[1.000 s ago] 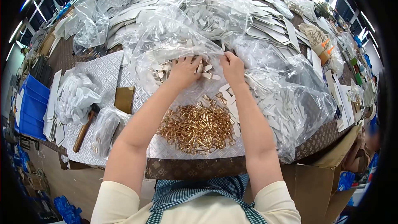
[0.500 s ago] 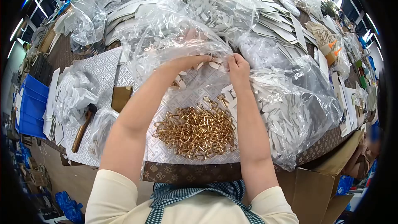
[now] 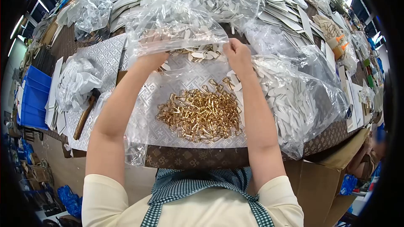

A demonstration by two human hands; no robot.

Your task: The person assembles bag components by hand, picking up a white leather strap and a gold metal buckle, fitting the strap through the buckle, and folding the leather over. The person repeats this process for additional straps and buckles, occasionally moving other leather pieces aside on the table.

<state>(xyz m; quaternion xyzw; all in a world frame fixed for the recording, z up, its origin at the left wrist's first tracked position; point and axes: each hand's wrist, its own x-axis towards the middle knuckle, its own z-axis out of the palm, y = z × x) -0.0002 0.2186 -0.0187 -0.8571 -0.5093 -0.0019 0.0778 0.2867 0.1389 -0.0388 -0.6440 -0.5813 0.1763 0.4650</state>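
Note:
A clear plastic bag [image 3: 181,21] lies across the middle of the table, its open edge toward me. Small white and gold pieces [image 3: 204,53] show at its mouth. My right hand [image 3: 238,54] pinches the right end of that edge. My left hand [image 3: 153,54] is partly under the plastic at the left of the mouth, its fingers blurred by the film. Nearer to me, a heap of gold metal clasps [image 3: 200,113] rests on patterned white sheet [image 3: 153,130] between my forearms.
A large bag of white strips [image 3: 294,101] lies at right, near a cardboard box [image 3: 315,185]. At left are a hammer [image 3: 86,115], a bundled plastic bag [image 3: 75,84] and a blue bin [image 3: 34,96]. White sheets [image 3: 282,23] are stacked behind.
My left hand has moved left beneath the plastic, and my right hand slightly up. The bag's mouth is spread wider, and more white and gold pieces show there.

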